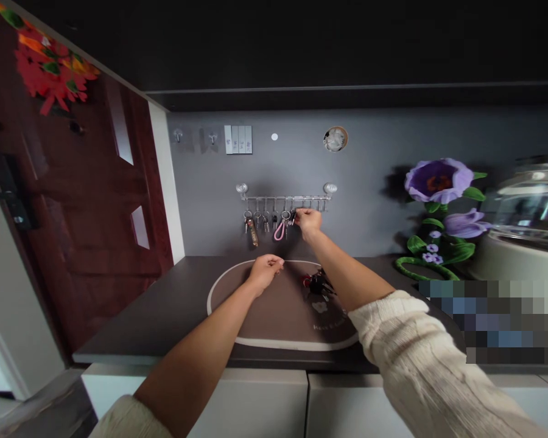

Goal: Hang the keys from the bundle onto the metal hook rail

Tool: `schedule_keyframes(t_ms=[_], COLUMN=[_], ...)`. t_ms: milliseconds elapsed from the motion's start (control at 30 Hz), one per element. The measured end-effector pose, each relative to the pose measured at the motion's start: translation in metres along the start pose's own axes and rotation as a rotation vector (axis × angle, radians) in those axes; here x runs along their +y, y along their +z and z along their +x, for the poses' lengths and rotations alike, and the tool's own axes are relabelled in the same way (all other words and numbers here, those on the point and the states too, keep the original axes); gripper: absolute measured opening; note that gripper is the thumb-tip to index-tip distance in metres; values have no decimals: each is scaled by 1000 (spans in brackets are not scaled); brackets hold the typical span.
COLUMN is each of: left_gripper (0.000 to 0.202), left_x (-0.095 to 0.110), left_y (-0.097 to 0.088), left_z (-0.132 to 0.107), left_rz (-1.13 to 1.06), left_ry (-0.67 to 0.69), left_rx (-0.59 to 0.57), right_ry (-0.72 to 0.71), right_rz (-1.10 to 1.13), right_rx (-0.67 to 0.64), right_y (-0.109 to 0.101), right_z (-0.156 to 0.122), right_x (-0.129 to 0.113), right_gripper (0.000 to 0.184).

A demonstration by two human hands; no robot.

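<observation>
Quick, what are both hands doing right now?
Left hand: curled shut over the mat; what is inside cannot be told.
Right hand: pinched shut on a keyring at the wall rack.

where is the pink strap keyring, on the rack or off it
On the rack: the pink strap keyring hangs from a hook of the wall rack, just left of the right hand.

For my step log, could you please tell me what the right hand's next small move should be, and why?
Probably a slight lift of the right hand, to seat or free the key ring it pinches at the key rack beside the pink loop; whether the ring is already hooked is unclear. The left hand is closed above the mat.
</observation>
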State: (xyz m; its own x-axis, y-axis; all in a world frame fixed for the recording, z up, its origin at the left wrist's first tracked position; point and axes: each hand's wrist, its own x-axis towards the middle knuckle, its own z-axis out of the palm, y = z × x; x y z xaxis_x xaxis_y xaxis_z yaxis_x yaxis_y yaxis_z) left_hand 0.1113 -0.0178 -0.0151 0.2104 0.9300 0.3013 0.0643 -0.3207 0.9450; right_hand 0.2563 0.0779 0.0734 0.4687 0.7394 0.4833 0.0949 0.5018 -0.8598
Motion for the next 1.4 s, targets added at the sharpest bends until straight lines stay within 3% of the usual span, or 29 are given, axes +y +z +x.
schedule_keyframes(t_ms=[133,367,533,833,1133,1267,1400], left_gripper=[16,14,13,18,9,4,4], left_x=[1,2,2,-2,2,15,25], left_y=[0,-1,-1,-3,-1,4,15], left_z=[-1,-2,-1,-2,-4,0,2], left_rz=[2,15,22,36,67,142,168], left_ry=[-4,-2,-5,-10,-68,-154,-138], left_rx=[4,6,-7,-31,-78,-131,-97], right_ry=[47,-83,-99,44,198,174,81], right_rz=[22,-165,-204,-119,-90,-173,-282], right_rx=[58,40,18,-87,-369,-455,-493], right_y=[1,-5,-9,-21,-62,-82,-98], right_z=[-2,2,3,-19,-71,-91,-101], right_x=[2,13,13,-5,-24,-17,-7], right_gripper=[11,19,20,10,6,8,11])
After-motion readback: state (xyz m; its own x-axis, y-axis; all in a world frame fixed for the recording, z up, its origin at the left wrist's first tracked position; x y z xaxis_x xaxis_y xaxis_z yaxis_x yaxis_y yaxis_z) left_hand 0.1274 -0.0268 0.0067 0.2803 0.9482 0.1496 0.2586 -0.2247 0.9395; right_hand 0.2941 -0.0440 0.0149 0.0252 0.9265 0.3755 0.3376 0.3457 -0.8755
